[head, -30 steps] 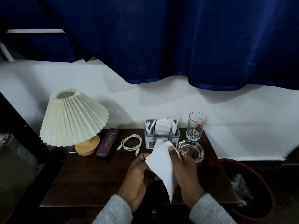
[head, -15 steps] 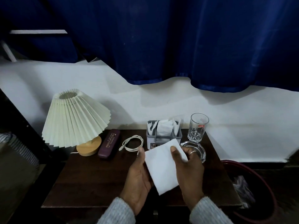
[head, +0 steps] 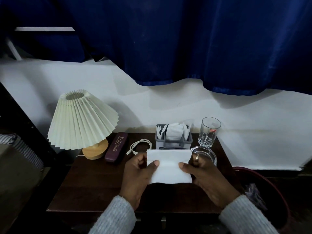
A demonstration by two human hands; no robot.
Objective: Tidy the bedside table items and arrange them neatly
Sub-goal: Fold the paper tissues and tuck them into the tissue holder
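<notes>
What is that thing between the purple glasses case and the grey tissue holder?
A coiled white charging cable lies on the table between the glasses case and the tissue holder, seen in the head view.

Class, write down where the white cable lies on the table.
In the head view, the cable lies coiled toward the back of the table, between the glasses case on its left and the tissue holder on its right.

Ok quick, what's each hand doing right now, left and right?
Left hand: pinching the left edge of the white tissue, thumb on top.
Right hand: pinching the same tissue's right edge, thumb on top.
</notes>
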